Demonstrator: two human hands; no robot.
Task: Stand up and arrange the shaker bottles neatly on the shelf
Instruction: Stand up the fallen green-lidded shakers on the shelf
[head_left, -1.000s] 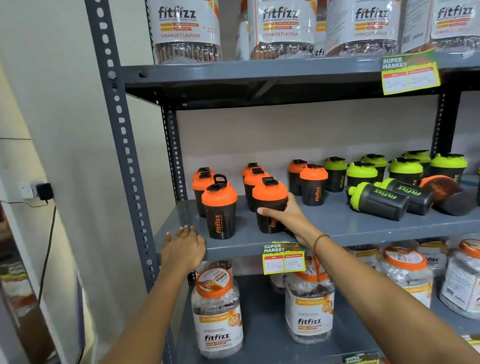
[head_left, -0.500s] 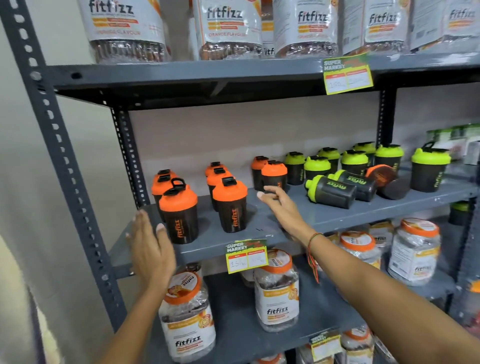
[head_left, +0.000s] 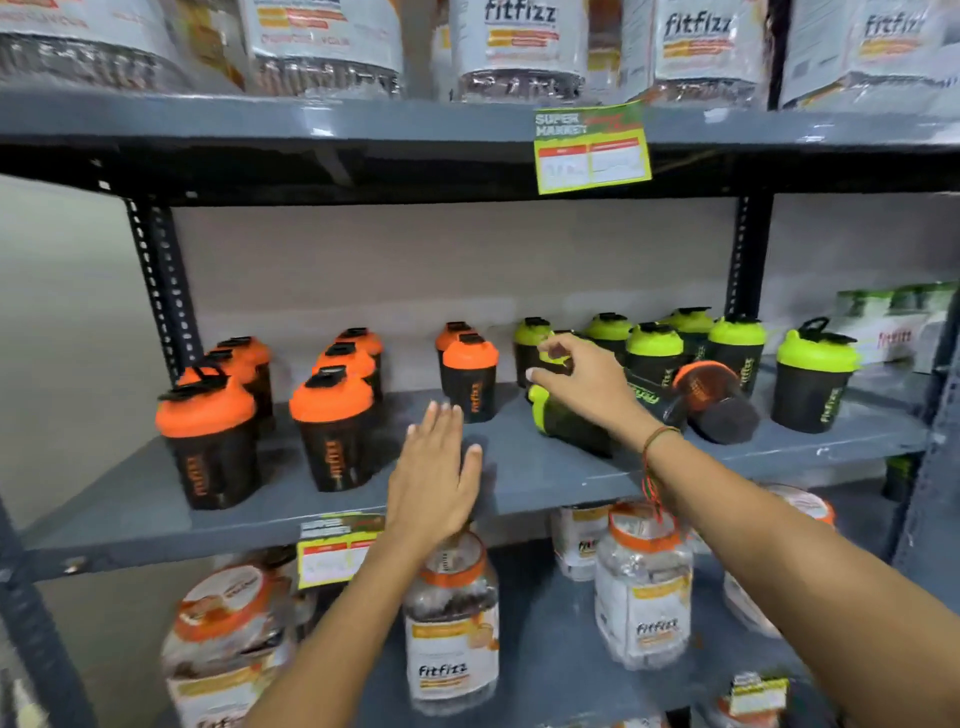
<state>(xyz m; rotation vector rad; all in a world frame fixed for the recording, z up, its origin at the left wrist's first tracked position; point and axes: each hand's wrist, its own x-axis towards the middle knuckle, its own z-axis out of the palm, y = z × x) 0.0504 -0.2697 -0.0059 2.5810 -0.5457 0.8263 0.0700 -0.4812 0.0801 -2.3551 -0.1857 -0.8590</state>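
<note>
1. Grey perforated-steel shelf (head_left: 545, 467): the middle board carries all the shaker bottles; its bare front strip lies under both hands.
2. Right hand (head_left: 576, 384): reaches over the shelf with fingers spread and curled; the grip is unclenched, poised above the toppled bottle; contact cannot be confirmed.
3. Left hand (head_left: 431, 478): flat, fingers straight and together, released, grasping nothing, near the front edge of the shelf.
4. Upright black shaker bottles with orange lids (head_left: 332, 431): grouped in short rows, all to the left of both hands.
5. Upright black shaker bottles with lime-green lids (head_left: 813, 384): grouped behind and to the right of the right hand.
6. Toppled black shaker bottle with lime-green lid (head_left: 566, 423): lies on its side directly beneath the right hand.
7. Toppled black shaker bottle with orange lid (head_left: 719, 400): lies on its side just right of the right wrist.
</note>
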